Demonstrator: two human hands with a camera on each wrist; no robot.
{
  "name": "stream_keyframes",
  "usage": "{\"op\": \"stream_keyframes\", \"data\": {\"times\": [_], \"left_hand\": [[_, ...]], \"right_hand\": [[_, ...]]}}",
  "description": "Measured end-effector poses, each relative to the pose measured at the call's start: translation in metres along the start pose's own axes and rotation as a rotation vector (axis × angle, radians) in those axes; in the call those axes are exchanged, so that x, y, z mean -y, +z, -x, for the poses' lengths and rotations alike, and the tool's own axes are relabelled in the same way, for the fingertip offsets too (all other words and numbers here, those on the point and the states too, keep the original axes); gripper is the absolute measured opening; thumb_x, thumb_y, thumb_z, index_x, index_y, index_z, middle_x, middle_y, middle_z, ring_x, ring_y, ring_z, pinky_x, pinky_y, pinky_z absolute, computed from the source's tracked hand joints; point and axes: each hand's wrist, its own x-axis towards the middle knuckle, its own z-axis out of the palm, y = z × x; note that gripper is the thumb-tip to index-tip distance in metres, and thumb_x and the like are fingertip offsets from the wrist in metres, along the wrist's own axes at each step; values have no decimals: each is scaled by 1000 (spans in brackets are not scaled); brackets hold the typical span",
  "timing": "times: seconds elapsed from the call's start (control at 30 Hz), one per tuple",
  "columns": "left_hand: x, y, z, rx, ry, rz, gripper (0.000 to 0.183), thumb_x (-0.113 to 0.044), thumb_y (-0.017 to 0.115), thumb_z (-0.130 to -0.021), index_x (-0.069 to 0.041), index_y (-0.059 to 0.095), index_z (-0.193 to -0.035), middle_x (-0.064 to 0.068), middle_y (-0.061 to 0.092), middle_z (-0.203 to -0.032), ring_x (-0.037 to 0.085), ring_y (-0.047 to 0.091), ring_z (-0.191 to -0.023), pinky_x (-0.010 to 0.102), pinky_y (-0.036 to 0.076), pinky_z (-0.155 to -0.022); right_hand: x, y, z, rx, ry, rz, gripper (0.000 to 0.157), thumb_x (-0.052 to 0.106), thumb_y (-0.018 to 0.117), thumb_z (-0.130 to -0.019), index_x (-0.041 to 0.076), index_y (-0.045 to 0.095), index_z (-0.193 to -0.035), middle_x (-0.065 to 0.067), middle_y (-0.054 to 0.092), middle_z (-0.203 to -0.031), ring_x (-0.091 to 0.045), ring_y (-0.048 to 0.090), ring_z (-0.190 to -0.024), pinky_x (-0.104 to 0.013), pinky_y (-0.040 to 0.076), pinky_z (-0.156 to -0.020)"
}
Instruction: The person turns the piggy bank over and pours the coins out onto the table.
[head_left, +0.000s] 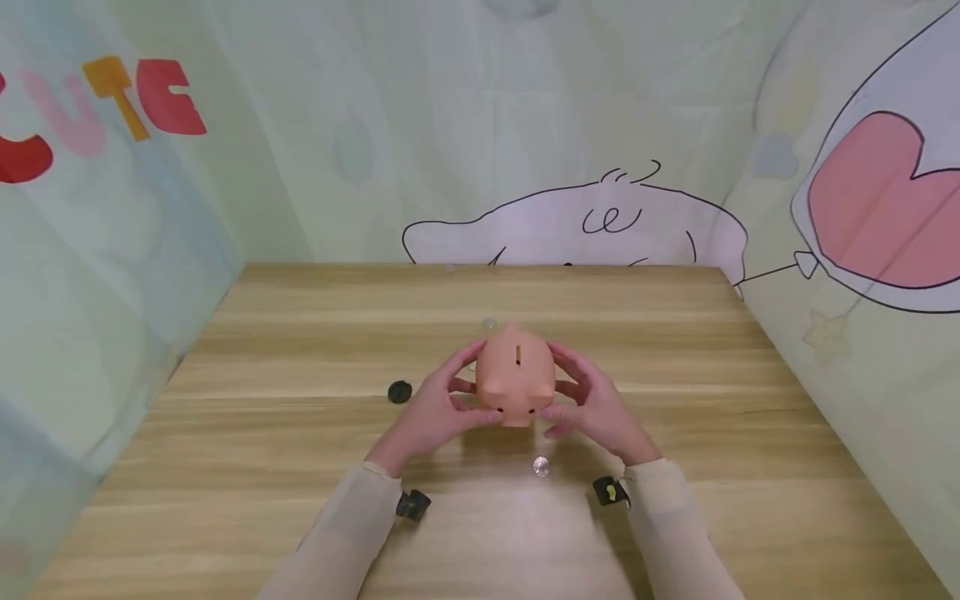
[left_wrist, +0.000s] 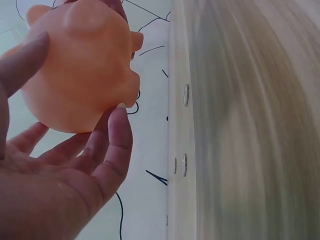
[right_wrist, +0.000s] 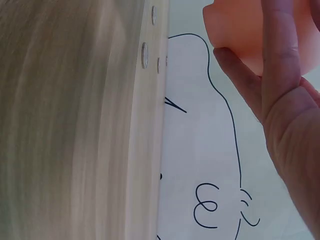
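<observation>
Both the left hand (head_left: 441, 407) and right hand (head_left: 598, 408) grip the raised piggy bank (head_left: 514, 379) between them.

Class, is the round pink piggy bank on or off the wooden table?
Off: the left wrist view shows pale backdrop between the piggy bank and the table.

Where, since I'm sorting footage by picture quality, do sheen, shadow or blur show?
Head view: pale sheen on the table, soft shadows below the piggy bank and beside the right sleeve; left wrist view: near table grain soft, left hand dimly lit; right wrist view: table grain similarly soft.
</observation>
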Motion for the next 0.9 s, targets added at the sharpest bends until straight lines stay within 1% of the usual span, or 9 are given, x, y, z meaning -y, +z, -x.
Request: {"op": "stream_keyframes", "data": {"times": [0.13,0.3,0.37,0.53,0.63,0.7,0.77,0.83,0.9], "left_hand": [[-1,1,-2,-10,23,40,95,-10,88,-75,-28,36,-153,-4,34,-155,28,58,-106,45,56,-80],[-2,3,0,-34,46,43,96,-8,89,-73,-31,39,-151,-1,41,-150,27,59,-109,41,55,-84],[-3,4,0,-42,49,32,95,-9,89,-73,-32,39,-151,-2,42,-149,26,60,-108,39,56,-82],[-2,3,-3,-26,23,72,95,-8,88,-74,-29,38,-152,-5,36,-153,30,63,-97,38,58,-77],[-1,2,-2,-36,-28,53,86,-16,86,-79,-23,40,-151,2,45,-146,29,63,-90,38,58,-76],[0,2,-3,-47,-79,39,75,-26,81,-85,-17,44,-149,9,54,-134,27,62,-88,38,58,-73],[0,3,-3,-66,-151,18,60,-40,72,-91,-13,52,-140,11,61,-116,26,63,-80,38,57,-68],[0,5,-4,-74,-215,12,54,-51,62,-95,-6,60,-125,13,64,-99,24,62,-73,37,56,-63],[0,6,-4,-75,-261,-1,59,-61,53,-95,-4,63,-106,12,63,-84,22,59,-67,34,53,-59]], "right_hand": [[1,0,0,-9,-52,4,91,-5,79,-80,16,32,-155,-7,27,-160,-42,45,-131,-51,58,-72],[2,0,2,11,-141,27,96,-20,74,-76,9,28,-155,-9,23,-162,-42,38,-137,-44,56,-84],[1,-1,1,7,-151,40,96,-21,73,-76,9,28,-156,-7,23,-162,-41,39,-137,-43,56,-85],[-2,-3,-2,-9,-72,22,94,-15,75,-78,15,31,-156,-3,25,-161,-39,46,-131,-46,58,-77],[-6,-2,-2,-31,13,25,82,-5,73,-85,13,33,-154,-10,34,-157,-40,56,-118,-48,59,-67],[-6,0,-3,-68,73,78,66,6,69,-93,9,38,-151,-16,47,-145,-42,62,-102,-48,58,-59],[-6,3,-5,-123,130,132,48,24,63,-100,3,49,-141,-21,61,-119,-40,65,-83,-45,57,-51],[-3,8,-9,-174,197,186,50,44,53,-102,-2,60,-121,-19,66,-94,-36,64,-68,-38,54,-45],[1,12,-11,-203,253,199,64,59,45,-99,-2,66,-99,-16,65,-73,-26,63,-60,-33,51,-42]]}}
